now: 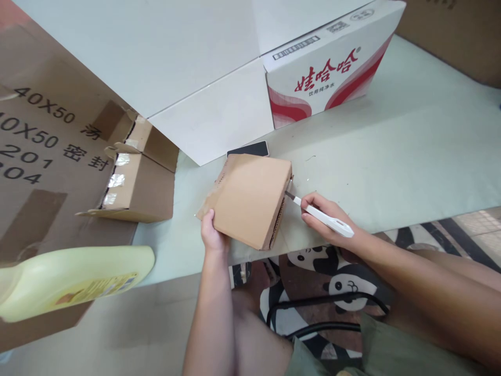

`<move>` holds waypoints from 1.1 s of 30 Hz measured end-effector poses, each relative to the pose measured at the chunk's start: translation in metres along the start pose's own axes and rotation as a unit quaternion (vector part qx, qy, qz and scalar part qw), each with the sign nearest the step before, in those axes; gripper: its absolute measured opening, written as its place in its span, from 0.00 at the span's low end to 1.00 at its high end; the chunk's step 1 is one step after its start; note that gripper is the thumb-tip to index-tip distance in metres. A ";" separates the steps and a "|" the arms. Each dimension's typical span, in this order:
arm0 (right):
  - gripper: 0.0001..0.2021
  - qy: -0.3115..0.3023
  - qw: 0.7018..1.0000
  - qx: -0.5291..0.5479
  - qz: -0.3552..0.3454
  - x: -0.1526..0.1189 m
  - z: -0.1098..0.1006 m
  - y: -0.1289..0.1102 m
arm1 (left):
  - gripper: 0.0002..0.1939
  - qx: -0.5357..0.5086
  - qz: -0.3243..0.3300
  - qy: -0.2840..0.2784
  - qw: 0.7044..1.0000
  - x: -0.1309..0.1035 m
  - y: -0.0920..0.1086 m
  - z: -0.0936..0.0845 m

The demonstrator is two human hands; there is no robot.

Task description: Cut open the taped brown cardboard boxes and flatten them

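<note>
A small brown cardboard box (252,196) is tilted above the pale table cover, its side edge turned to the right. My left hand (213,235) grips its lower left corner, thumb on top and the other fingers hidden beneath. In my right hand (323,211) is a white utility knife (331,222), fingers closed round the handle. Its dark blade end points left and meets or nearly meets the box's right edge, where a dark gap and corrugated layers show. Exact contact of the tip cannot be made out.
Behind the box lies a dark phone-like object (250,149). A white and red carton (329,68) and white panels (219,112) stand at the back. Small taped boxes (144,183), a large printed carton (39,151) and a yellow-green bottle (82,277) are on the left.
</note>
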State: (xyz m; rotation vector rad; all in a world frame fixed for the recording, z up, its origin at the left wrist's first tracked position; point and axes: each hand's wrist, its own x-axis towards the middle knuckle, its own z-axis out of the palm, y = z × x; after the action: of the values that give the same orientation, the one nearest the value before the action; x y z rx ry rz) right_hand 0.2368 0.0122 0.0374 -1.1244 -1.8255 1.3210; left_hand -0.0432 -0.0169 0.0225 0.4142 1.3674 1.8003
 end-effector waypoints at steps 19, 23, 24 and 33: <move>0.08 -0.003 1.000 -0.013 -0.003 0.001 0.000 0.000 | 0.20 -0.001 0.005 0.005 1.000 -0.002 0.001 0.003; 0.08 -0.002 1.000 -0.012 -0.001 0.000 0.000 0.001 | 0.20 0.002 0.006 0.009 1.000 -0.002 0.001 0.003; 0.08 -0.004 1.000 -0.011 0.002 0.000 0.000 0.001 | 0.20 0.001 0.004 0.006 1.000 -0.001 0.001 0.002; 0.07 -0.006 1.000 -0.023 -0.013 0.001 0.001 0.005 | 0.22 -0.010 -0.003 0.012 1.000 -0.001 -0.001 0.003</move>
State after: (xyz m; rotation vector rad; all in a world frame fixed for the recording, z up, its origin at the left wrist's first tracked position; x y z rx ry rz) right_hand 0.2370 0.0133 0.0319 -1.1161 -1.8820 1.2802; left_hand -0.0406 -0.0157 0.0225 0.3790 1.3643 1.8177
